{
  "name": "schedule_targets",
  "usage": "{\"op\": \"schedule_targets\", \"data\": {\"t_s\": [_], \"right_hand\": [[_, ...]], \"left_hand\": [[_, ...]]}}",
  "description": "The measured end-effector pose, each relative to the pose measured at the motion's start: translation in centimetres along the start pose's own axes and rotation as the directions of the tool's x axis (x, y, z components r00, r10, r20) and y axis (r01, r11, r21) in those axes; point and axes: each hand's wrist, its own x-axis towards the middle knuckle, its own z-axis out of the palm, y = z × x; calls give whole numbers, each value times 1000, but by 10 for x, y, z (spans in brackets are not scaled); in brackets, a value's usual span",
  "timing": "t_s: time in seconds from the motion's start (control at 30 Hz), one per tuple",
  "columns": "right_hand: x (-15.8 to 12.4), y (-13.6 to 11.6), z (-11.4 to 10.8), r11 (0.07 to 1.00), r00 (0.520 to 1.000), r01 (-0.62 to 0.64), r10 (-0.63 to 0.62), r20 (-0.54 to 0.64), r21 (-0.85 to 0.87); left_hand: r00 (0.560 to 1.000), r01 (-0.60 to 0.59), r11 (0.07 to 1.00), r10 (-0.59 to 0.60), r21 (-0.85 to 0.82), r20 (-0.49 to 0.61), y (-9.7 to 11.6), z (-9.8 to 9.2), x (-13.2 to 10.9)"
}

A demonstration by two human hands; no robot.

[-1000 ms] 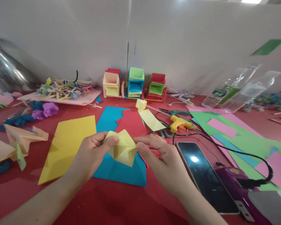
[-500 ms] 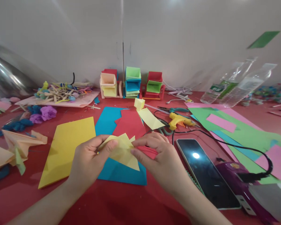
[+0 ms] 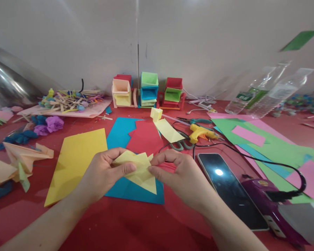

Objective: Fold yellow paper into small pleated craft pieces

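Left hand (image 3: 106, 172): fingers are clamped on pale yellow paper (image 3: 141, 174)
Right hand (image 3: 178, 170): fingers pinch its right edge
Pale yellow paper: folded, between both hands, above the blue sheet (image 3: 128, 191)

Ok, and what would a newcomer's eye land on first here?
Probably the folded pale yellow paper, pinched between the left hand and right hand at the centre. Then the colourful paper boxes, stacked in three groups near the grey wall. The dark phone, with its bright spot, lies right of the right hand.
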Motion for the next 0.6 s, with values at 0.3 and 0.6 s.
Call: {"op": "schedule_targets", "data": {"t_s": [0.3,0.6], "right_hand": [[1,2,6,988,993,114,-117,-19,-102],[2,1,1,994,1000,22,-20,14,-106]], "left_hand": [[997,-1,999,4,43,-71,-1,4,0],[997,43,998,-39,-50,66,0,0,-2]]}}
